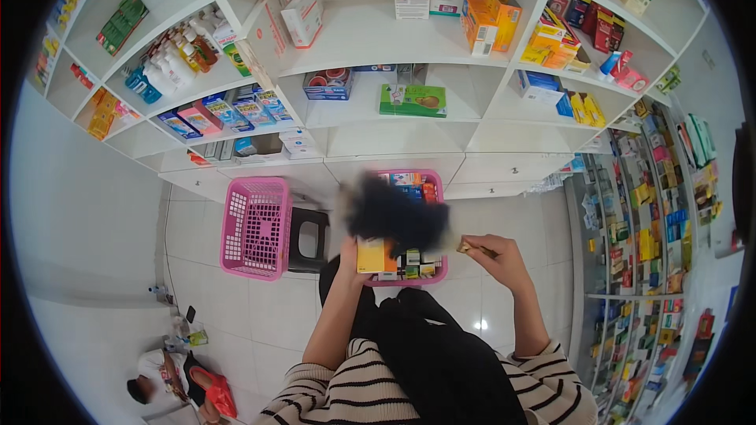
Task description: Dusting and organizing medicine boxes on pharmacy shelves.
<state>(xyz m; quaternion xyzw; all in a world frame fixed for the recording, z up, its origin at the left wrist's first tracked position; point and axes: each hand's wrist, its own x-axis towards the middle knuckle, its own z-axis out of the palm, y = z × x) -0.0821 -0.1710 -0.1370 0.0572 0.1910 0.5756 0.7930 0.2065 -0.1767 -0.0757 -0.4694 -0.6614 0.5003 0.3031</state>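
My left hand (348,261) holds a yellow and orange carton (371,256) by its left side, above a pink plastic basket (438,182). Between finger and thumb, my right hand (501,258) grips the handle end of a dark feather duster (397,212). The feathers are blurred and lie across the carton's upper part, hiding some of it and the basket's middle. Several small medicine boxes (411,257) show in the basket, below the feathers, and more at its far end.
A second pink basket (284,248) stands at left beside a black plastic stool (309,240). White shelves (354,29) with cartons and bottles rise ahead. A glass display case (641,218) runs along the right. A person (177,375) is at lower left.
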